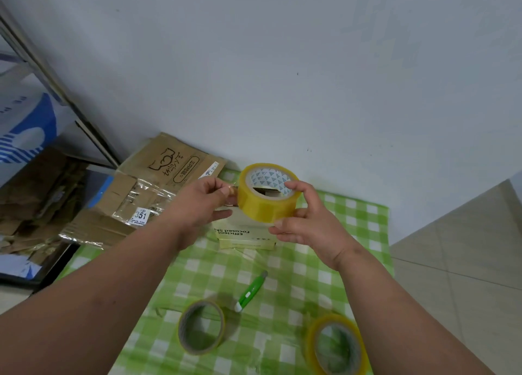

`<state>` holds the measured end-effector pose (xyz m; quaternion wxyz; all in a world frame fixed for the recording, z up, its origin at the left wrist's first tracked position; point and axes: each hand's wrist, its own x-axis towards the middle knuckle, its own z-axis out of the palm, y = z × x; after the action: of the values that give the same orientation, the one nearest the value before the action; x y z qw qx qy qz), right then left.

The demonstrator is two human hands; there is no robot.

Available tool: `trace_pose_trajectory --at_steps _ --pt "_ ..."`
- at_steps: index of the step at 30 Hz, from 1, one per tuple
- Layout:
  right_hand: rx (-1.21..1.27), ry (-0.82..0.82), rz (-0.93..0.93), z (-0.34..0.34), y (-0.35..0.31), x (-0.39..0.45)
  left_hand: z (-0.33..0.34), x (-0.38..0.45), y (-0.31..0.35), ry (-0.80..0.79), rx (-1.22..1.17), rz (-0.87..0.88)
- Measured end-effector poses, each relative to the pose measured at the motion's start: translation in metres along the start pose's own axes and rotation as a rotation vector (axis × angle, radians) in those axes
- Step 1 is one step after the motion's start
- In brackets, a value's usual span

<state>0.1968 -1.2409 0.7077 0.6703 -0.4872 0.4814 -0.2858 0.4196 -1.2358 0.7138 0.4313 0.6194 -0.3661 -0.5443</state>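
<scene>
The yellow tape roll (267,205) is grasped by fingers (293,187) of the right hand (308,225); its loose end (232,190) is pinched by the left hand (202,205).

We stretch both bare forearms forward so that they converge, the left arm coming in from the lower left and the right arm from the lower right. Our left hand (203,202) shows its back to us and is slightly blurred. Its thumb and forefinger pinch together at the left side of the tape roll (265,202), with the other fingers curled beneath. Our right hand (305,222) faces it, palm turned toward the left hand. Its forefinger hooks over the roll's upper rim while the thumb and remaining fingers cup the right side and underside. The two hands sit about level, close together, with only the roll between them.
</scene>
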Motion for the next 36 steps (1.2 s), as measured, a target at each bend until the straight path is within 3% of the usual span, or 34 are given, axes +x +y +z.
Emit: trace_pose_trajectory --at_steps 4,7,14,17,21,36 --pt "-0.551 0.08 -0.127 0.001 -0.015 0.006 -0.019 0.005 0.009 -0.007 0.065 0.009" --pt "-0.777 0.151 -0.222 0.002 -0.021 0.014 -0.027 0.01 0.015 -0.033 0.095 0.026" --pt "-0.806 0.153 -0.375 0.015 -0.046 0.02 -0.034 0.023 0.021 -0.014 0.052 0.029" --pt "-0.831 0.102 -0.297 0.012 -0.054 0.021 -0.037 0.028 0.023 0.003 0.01 -0.002" --pt "-0.787 0.182 -0.222 -0.001 -0.058 0.026 -0.039 0.031 0.023 -0.007 0.005 -0.02" --pt "-0.824 0.128 -0.118 -0.025 -0.052 0.047 -0.024 0.042 -0.01 -0.031 0.009 -0.179"
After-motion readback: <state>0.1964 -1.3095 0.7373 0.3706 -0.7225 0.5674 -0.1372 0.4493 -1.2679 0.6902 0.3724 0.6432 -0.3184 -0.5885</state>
